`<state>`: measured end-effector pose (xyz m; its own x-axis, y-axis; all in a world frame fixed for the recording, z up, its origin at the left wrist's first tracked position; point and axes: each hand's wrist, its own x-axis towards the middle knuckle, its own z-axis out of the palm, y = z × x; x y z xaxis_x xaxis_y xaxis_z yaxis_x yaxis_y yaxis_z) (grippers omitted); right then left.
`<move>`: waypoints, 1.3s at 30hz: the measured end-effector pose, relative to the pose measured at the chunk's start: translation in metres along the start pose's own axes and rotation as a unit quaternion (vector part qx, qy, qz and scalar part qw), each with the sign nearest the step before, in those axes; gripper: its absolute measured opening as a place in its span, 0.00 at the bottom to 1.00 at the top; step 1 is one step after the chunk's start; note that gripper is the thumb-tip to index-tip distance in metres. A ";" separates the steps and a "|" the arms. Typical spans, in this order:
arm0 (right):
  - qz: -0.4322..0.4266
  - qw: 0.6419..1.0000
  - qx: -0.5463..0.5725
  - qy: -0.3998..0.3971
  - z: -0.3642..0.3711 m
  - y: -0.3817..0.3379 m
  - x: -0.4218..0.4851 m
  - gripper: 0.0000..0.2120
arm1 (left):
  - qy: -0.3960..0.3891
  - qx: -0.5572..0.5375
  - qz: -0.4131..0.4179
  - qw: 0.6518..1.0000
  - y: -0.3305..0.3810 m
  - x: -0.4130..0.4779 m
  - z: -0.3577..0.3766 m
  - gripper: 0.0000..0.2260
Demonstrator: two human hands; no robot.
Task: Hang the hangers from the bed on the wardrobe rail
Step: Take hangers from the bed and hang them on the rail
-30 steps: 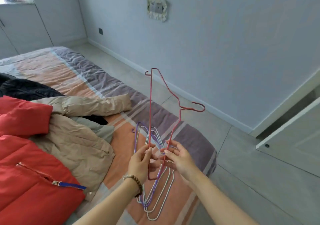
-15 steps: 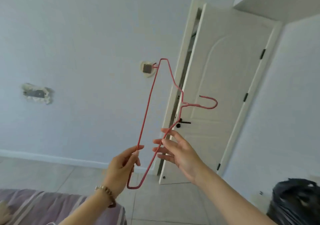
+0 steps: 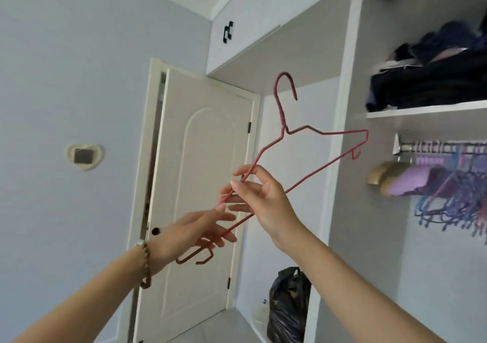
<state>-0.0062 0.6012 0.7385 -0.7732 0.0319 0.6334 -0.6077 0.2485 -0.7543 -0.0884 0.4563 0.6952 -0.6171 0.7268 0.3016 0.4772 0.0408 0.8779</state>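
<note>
Pale grey walls and a white door [image 3: 200, 197] stood in front of you, and the open wardrobe [image 3: 350, 105] was at your right. Your right hand [image 3: 263, 197] was raised at the middle of the view and it pinched the red hanger [image 3: 281, 113] between thumb and fingers, on the sloping wire of its left shoulder. You held the hanger tilted in the air: the hook pointed up and the right shoulder end reached toward the wardrobe, but it was apart from the rail [image 3: 411, 147].

Your left hand [image 3: 195, 229], with a bead bracelet [image 3: 145, 266] on the wrist, was lower and to the left. Its fingers were straight and relaxed, not closed on anything. The lower bar of the hanger crossed these fingers, and the bent low corner showed just under the hand. I cannot tell if the fingers really touched the wire.

On the rail many purple and blue hangers [image 3: 461, 200] hung close together, with two padded ones at the left end. Above it a shelf [image 3: 421, 110] carried dark folded clothes [image 3: 427, 86]. A black bag [image 3: 287, 305] stood on the floor between door and wardrobe. A heart-shaped wall plate [image 3: 84, 156] was left of the door.
</note>
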 end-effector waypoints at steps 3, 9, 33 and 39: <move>-0.015 0.998 -0.041 0.037 -0.038 -0.019 -0.012 0.09 | -0.051 -0.043 0.012 0.998 0.025 0.023 0.032 0.28; -0.008 0.990 -0.073 0.118 -0.121 -0.030 -0.037 0.06 | -0.137 -0.021 0.024 0.990 0.059 0.074 0.101 0.25; 0.087 0.925 -0.135 0.345 -0.419 -0.024 -0.100 0.14 | -0.267 -0.146 0.003 0.953 0.129 0.262 0.389 0.22; 0.111 0.881 -0.158 0.431 -0.473 -0.029 -0.105 0.12 | -0.296 -0.105 0.046 0.948 0.150 0.291 0.428 0.17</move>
<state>0.1789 1.0485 0.7758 -0.3586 0.8042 0.4739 -0.2722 0.3955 -0.8772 0.0712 0.9674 0.7553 -0.0899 0.9806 0.1743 0.3390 -0.1344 0.9311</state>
